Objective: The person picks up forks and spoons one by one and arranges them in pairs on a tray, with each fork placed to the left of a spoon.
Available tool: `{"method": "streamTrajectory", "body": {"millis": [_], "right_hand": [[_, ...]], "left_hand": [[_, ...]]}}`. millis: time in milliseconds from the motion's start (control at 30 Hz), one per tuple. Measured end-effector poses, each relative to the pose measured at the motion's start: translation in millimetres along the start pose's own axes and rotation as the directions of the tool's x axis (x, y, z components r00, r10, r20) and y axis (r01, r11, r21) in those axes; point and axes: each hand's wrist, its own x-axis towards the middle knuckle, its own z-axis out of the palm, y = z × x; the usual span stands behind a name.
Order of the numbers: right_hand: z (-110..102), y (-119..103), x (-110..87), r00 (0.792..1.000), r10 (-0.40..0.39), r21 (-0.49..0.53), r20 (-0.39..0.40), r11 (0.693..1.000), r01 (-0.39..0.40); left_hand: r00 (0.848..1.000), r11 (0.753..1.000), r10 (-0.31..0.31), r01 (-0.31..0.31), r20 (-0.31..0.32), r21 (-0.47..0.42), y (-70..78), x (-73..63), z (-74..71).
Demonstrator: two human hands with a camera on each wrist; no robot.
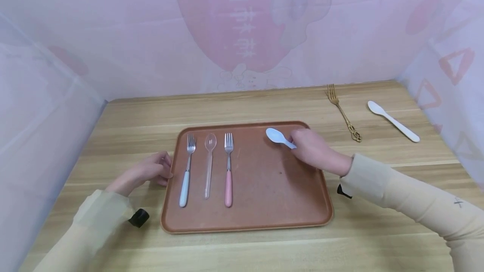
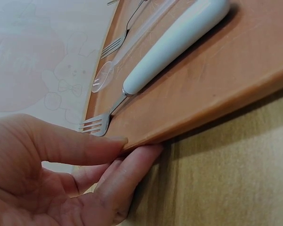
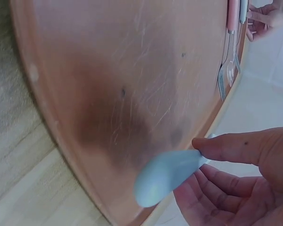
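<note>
My right hand (image 1: 311, 148) pinches a pale blue spoon (image 1: 275, 135) over the upper right of a brown tray (image 1: 272, 209). In the head view its bowl points left. The right wrist view has my thumb pressing the spoon (image 3: 162, 181) against the fingers. At the tray's left edge, my left hand (image 1: 151, 169) grips the rim, thumb on top and fingers beneath. Side by side on the tray's left half lie a fork with a pale blue handle (image 1: 184, 188), a clear plastic spoon (image 1: 209, 167) and a fork with a pink handle (image 1: 228, 188).
Right of the tray, a gold fork (image 1: 343, 114) with an ornate handle and a white spoon (image 1: 395, 123) lie on the wooden table (image 1: 242, 251). A printed pale cloth (image 1: 143, 32) rises behind the table and along both sides.
</note>
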Motion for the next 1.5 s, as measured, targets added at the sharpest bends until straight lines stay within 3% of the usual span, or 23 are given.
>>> {"method": "streamTrajectory", "body": {"millis": [300, 700, 1233, 1500], "right_hand": [[2.6, -14.1, -2.5, 0.999, -0.032, -0.019, 0.026, 0.999, 0.032], [5.7, -30.4, -6.8, 0.992, -0.121, -0.031, -0.042, 0.992, 0.12], [6.7, -51.1, -5.0, 0.994, -0.103, 0.015, -0.034, 0.995, 0.103], [12.9, -59.1, 4.2, 0.998, -0.009, 0.124, 0.068, 0.992, 0.001]], "left_hand": [[1.0, 1.0, -0.007, 0.007, 0.005, -0.003, -0.3, 1.0, -0.7], [1.0, 1.0, -0.007, 0.007, 0.011, -0.004, 0.4, 0.3, -0.6], [1.0, 1.0, -0.004, 0.004, 0.016, -0.005, 2.2, -0.8, -0.4], [1.0, 1.0, 0.01, -0.01, 0.015, -0.001, 1.5, -0.6, -0.6]]}}
